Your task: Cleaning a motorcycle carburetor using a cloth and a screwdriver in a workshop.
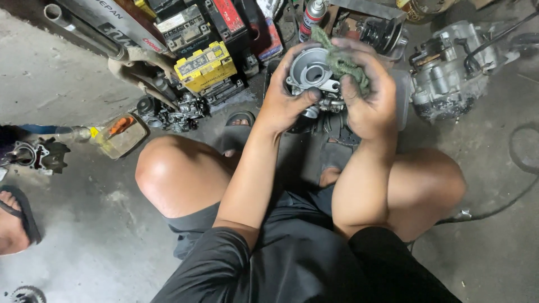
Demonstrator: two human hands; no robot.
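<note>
I squat on a concrete floor and hold a grey metal carburetor body (310, 72) up in front of my knees. My left hand (285, 101) grips it from the left, thumb across its lower part. My right hand (368, 92) presses a green rag (342, 63) against the carburetor's right side and open bore. Both hands are smeared with dark grease.
A grey engine block (452, 67) sits on the floor to the right. Several batteries, one yellow (205, 66), stand at the back, with a spray can (312, 17) beside them. A clear tray with an orange tool (119, 133) lies left. Another person's sandalled foot (14, 216) is at the left edge.
</note>
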